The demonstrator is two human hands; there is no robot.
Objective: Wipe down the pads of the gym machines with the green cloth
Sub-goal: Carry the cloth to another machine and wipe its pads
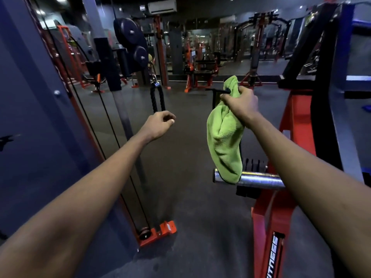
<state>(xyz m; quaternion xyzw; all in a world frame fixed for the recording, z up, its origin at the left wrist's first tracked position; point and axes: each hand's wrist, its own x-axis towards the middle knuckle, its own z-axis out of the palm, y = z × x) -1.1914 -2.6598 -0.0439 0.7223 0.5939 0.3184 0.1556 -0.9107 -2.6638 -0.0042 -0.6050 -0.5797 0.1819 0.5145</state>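
Note:
My right hand (242, 106) grips the green cloth (224, 137) near its top, and most of the cloth hangs down in front of a chrome bar. My left hand (158, 125) is held out at mid-height with its fingers loosely curled and nothing in it. Both arms reach forward over the dark gym floor. No pad is close to either hand; padded benches of red machines (202, 65) stand far back.
A cable machine with a grey panel (30, 117), cables and a black rope handle (157, 97) stands on the left. A red and black plate-loaded machine (297, 121) with a chrome bar (259, 180) stands on the right. Dark floor (186, 197) runs between them.

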